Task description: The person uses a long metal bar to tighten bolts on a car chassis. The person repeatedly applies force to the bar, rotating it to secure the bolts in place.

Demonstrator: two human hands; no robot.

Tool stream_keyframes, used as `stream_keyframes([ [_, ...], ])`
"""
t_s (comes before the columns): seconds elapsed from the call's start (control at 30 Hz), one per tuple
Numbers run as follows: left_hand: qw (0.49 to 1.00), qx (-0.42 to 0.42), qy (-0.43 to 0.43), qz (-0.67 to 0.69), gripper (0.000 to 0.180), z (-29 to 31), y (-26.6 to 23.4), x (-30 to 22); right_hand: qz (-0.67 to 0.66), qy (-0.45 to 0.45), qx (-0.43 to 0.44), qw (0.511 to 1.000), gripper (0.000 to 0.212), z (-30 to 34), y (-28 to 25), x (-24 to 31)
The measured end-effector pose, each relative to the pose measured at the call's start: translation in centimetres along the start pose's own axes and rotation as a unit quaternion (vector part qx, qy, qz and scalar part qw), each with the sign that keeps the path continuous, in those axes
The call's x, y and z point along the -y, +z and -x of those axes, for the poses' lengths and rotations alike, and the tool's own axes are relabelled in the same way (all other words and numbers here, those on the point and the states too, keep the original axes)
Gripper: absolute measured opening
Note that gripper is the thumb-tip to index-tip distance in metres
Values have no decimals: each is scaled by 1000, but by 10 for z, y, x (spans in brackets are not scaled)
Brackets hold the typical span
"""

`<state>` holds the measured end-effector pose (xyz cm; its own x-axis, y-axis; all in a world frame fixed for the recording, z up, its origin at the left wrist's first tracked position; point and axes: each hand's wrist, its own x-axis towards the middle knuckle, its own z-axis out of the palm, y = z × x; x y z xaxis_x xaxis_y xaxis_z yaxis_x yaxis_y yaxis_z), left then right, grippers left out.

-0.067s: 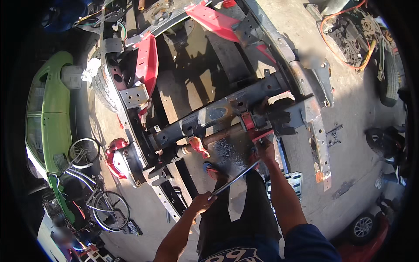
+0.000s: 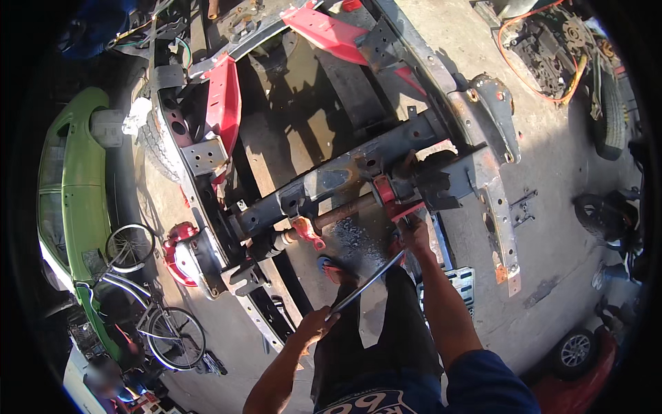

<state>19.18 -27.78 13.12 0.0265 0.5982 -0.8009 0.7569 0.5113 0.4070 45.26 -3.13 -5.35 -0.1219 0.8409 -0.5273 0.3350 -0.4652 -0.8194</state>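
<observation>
The left hand (image 2: 316, 323) is closed around the near end of a long metal bar (image 2: 365, 284), which slants up to the red bracket (image 2: 386, 193) on the truck frame (image 2: 358, 169). The right hand (image 2: 414, 233) grips the bar's far end just below that bracket, fingers curled. A rusty shaft (image 2: 341, 210) lies left of the bracket.
</observation>
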Motion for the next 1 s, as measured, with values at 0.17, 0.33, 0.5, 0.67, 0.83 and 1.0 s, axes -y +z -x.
stream_keyframes([
  [0.17, 998, 50, -41, 3, 37, 54, -60, -91, -136, -12, 48, 989, 29, -10, 6, 3],
  [0.33, 989, 132, -59, -32, 34, 65, -110, -181, -161, 120, 111, 973, 25, -5, -7, 19],
  [0.5, 976, 178, -32, -123, 37, 60, -143, -246, -206, 166, 165, 950, 33, -14, -12, 15],
  [0.67, 979, 161, -9, -126, 40, 56, -179, -275, -206, 155, 199, 945, 32, -34, -8, -2],
  [0.83, 978, 183, 29, -94, 52, 45, -178, -290, -355, 215, 263, 871, 30, -55, 0, -36],
  [1.0, 970, 162, -106, -150, 47, 45, -162, -208, -145, 76, 212, 963, 25, -59, 20, -66],
])
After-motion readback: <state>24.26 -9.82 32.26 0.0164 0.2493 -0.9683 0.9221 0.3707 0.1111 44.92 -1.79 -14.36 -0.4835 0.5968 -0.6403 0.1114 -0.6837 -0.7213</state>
